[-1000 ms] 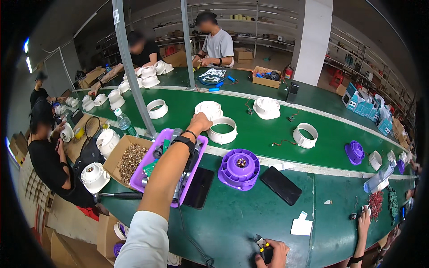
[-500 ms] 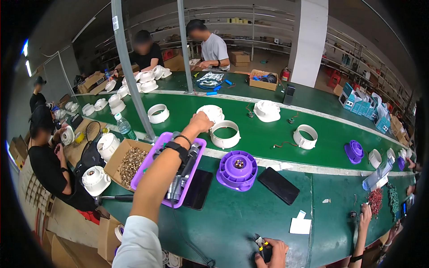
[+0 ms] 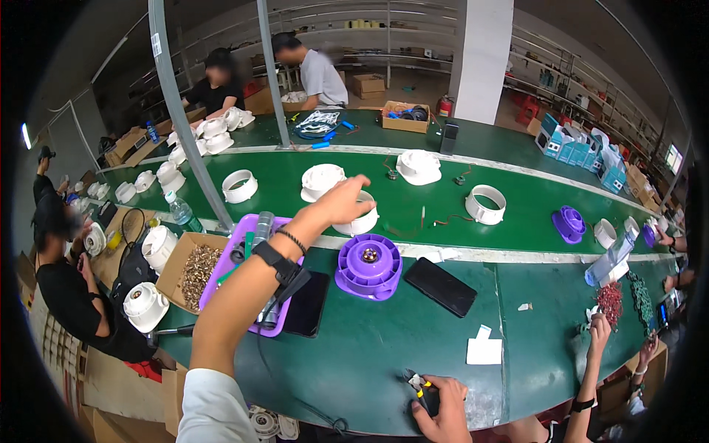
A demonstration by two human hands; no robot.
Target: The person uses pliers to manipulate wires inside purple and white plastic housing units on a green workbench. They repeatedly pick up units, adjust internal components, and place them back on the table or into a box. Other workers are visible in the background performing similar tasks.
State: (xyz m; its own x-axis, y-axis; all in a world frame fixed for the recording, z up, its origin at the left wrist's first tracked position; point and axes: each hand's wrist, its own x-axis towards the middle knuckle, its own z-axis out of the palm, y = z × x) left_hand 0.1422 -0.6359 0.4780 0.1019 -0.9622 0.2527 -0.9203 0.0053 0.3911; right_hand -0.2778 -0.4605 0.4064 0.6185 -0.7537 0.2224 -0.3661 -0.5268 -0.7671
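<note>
My left hand [image 3: 346,201] reaches out over the green belt, fingers stretched apart and holding nothing visible. It is above a white plastic ring [image 3: 358,224] and partly covers it. Just beyond stands a white fan-shaped housing [image 3: 323,181]. A small blurred thing [image 3: 423,215] shows on the belt to the right of the ring. Near the table's front edge, my right hand [image 3: 443,413] grips diagonal cutters [image 3: 418,385] with black and yellow handles. A purple round housing [image 3: 368,267] with a metal centre sits on the table between my hands.
A purple tray [image 3: 275,319] with grey cylindrical parts lies under my left forearm, beside a cardboard box [image 3: 177,272] of small brass-coloured parts. Two black phone-like slabs, one a dark slab [image 3: 441,286], flank the purple housing. Another person's hand [image 3: 598,336] works at red wires [image 3: 610,303].
My left hand has left the white housing and moved right over the ring, its fingers now spread. A faint blur has appeared on the belt. The whole view has shifted slightly.
</note>
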